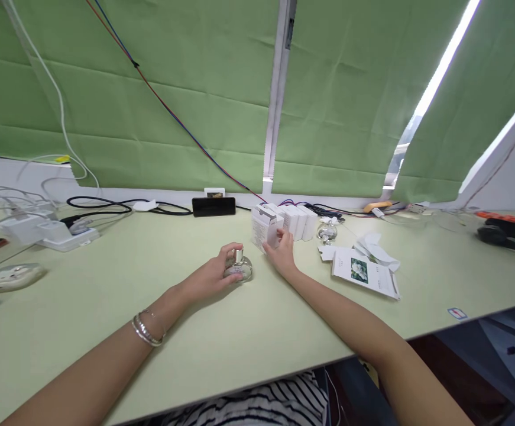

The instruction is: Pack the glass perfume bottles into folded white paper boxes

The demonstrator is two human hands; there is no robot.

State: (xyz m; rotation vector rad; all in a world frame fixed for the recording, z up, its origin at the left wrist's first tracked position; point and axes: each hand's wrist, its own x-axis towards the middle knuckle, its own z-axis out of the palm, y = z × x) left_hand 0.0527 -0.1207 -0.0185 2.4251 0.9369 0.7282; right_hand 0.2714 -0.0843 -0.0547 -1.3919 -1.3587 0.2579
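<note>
My left hand [222, 267] is closed around a round clear glass perfume bottle [245, 270] with a silver cap, which stands on the table. Just right of it, my right hand [281, 251] grips the lower front of a white box [264, 225], thumb and fingers on its side. The box stands upright and its top flap looks raised. Several more white boxes [299, 221] are lined up close behind it. A second glass bottle [327, 231] stands right of the row.
A flattened white carton [366, 271] with a flower picture lies at right beside crumpled white paper [376, 249]. A black phone [213, 206] leans near the wall. Power strips [68, 238] and cables crowd the left, with a pale mouse-shaped object [13, 277]. Black headphones [512, 232] lie far right.
</note>
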